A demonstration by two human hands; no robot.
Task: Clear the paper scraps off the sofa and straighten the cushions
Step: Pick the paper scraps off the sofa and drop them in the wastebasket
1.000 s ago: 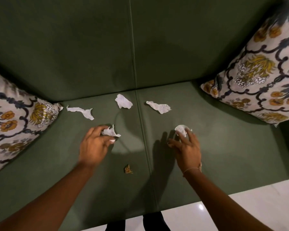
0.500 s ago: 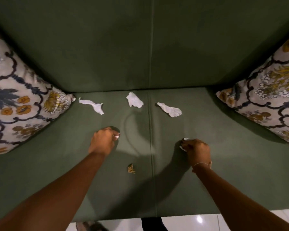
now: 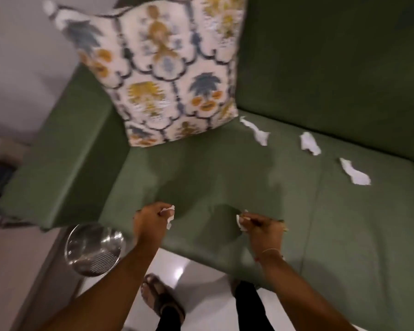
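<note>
My left hand [image 3: 151, 220] is closed around a white paper scrap [image 3: 169, 215] above the front edge of the green sofa seat [image 3: 225, 177]. My right hand [image 3: 261, 225] grips another white scrap [image 3: 240, 222] a little to the right. Three more white scraps lie on the seat near the backrest: one [image 3: 256, 131] beside the cushion, one [image 3: 309, 143] further right, one [image 3: 354, 175] right of that. A patterned cushion [image 3: 172, 75] leans upright in the left corner of the sofa.
A shiny metal bin [image 3: 95, 249] stands on the floor by the sofa's left armrest [image 3: 65, 149], just left of my left forearm. My sandalled foot [image 3: 160, 299] is on the white floor below. Dark objects sit at the far left edge.
Both hands have lifted off the seat with their scraps and swung left toward the sofa's front left corner. The view has turned left, bringing the metal bin and armrest into sight.
</note>
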